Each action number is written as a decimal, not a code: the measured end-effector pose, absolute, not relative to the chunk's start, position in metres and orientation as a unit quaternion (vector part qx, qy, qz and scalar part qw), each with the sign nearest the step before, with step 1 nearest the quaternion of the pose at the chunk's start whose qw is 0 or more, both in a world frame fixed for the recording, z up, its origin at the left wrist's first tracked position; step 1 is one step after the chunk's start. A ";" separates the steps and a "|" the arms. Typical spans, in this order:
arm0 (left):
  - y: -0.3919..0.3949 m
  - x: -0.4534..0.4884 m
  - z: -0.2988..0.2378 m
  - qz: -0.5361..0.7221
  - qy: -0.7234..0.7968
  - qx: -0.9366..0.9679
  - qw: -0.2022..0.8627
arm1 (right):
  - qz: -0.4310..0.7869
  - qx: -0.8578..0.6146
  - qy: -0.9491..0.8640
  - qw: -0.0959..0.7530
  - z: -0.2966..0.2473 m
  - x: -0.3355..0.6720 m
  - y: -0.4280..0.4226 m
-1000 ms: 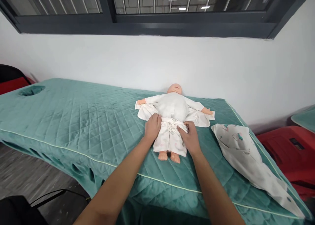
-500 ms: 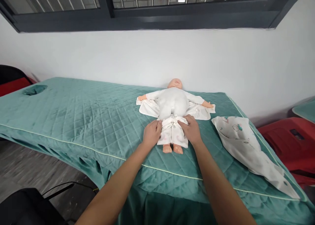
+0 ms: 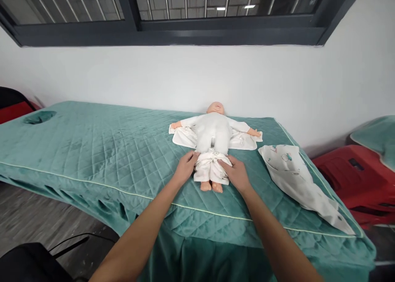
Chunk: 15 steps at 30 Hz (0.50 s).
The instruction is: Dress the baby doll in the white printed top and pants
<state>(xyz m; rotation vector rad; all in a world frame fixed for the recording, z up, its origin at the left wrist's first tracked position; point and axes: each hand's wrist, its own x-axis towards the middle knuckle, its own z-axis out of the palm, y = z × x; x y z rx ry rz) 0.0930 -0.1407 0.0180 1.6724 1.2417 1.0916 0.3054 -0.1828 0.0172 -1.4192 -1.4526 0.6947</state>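
Observation:
A baby doll (image 3: pixel 212 129) with a white cloth body lies on its back, head toward the wall and feet toward me. Small white printed pants (image 3: pixel 211 166) are bunched around its lower legs, with both feet poking out of the cuffs. My left hand (image 3: pixel 187 165) pinches the waistband at the left edge, and my right hand (image 3: pixel 237 173) grips it at the right. Beneath the doll's outstretched arms an open white top (image 3: pixel 243 141) is spread. The fingertips are partly hidden in the fabric.
A green quilted cover (image 3: pixel 108 146) drapes the bed, which has a hole (image 3: pixel 40 117) at the far left. Folded white printed cloth (image 3: pixel 296 183) lies to the right. Beyond that edge stands a red case (image 3: pixel 354 175); a wall and window frame (image 3: pixel 185 37) are behind.
Both hands have drawn the pants' waistband down the doll's legs toward the feet, baring more of the white thighs. The view has shifted slightly.

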 end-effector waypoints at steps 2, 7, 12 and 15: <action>-0.156 0.085 0.016 0.409 0.458 0.676 0.407 | 0.277 -0.587 -0.591 0.479 0.018 0.305 -0.179; -0.196 0.077 0.003 0.391 0.419 0.743 0.346 | 0.265 -0.582 -0.609 0.470 0.020 0.304 -0.178; -0.203 0.090 -0.002 0.378 0.427 0.786 0.240 | 0.268 -0.567 -0.651 0.428 0.024 0.306 -0.201; -0.197 0.091 0.000 0.363 0.429 0.795 0.230 | 0.262 -0.560 -0.704 0.349 0.032 0.309 -0.223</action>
